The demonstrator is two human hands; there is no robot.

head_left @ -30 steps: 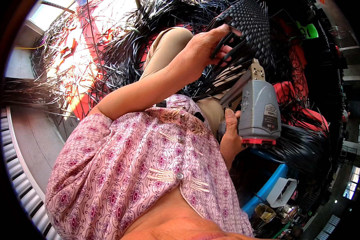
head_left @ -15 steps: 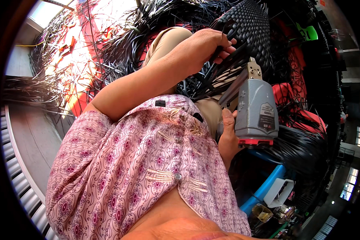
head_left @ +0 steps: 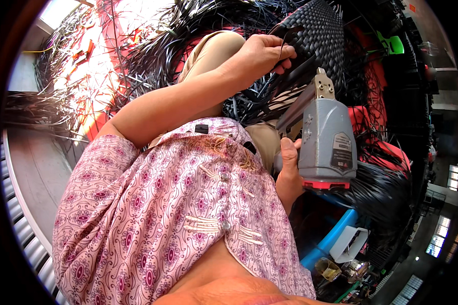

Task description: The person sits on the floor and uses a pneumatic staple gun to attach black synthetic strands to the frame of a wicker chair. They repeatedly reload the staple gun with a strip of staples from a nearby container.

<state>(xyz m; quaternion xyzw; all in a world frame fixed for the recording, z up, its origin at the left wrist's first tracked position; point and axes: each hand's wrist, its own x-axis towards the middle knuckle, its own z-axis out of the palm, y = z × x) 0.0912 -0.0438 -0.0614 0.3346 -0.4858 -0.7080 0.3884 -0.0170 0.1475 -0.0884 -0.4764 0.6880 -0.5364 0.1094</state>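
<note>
My left hand (head_left: 267, 55) is closed, with thumb and forefinger pinching a dark flat strip (head_left: 289, 35) at the near edge of a black woven panel (head_left: 318, 43). Its other fingers are curled. Lower right, my right hand (head_left: 289, 175) grips a grey staple gun (head_left: 326, 137) with a metal nose and a red base. The thumb shows beside the gun's body, while the rest of that hand is mostly hidden behind it. The nose points up toward the panel and stands just short of its lower edge. Loose black strips (head_left: 259, 104) hang below the panel, over my lap.
Heaps of black strips (head_left: 152, 56) lie over red material (head_left: 107, 30) at the upper left. A thick black bundle (head_left: 381, 188) is right of the gun. Below it are a blue bin edge (head_left: 331, 241) and a white frame-like piece (head_left: 350, 245). A green object (head_left: 390, 43) stands far right.
My left hand has shifted slightly and now shows its thumb and forefinger pressed together on the strip. The staple gun has risen a little toward the panel, still in my right hand.
</note>
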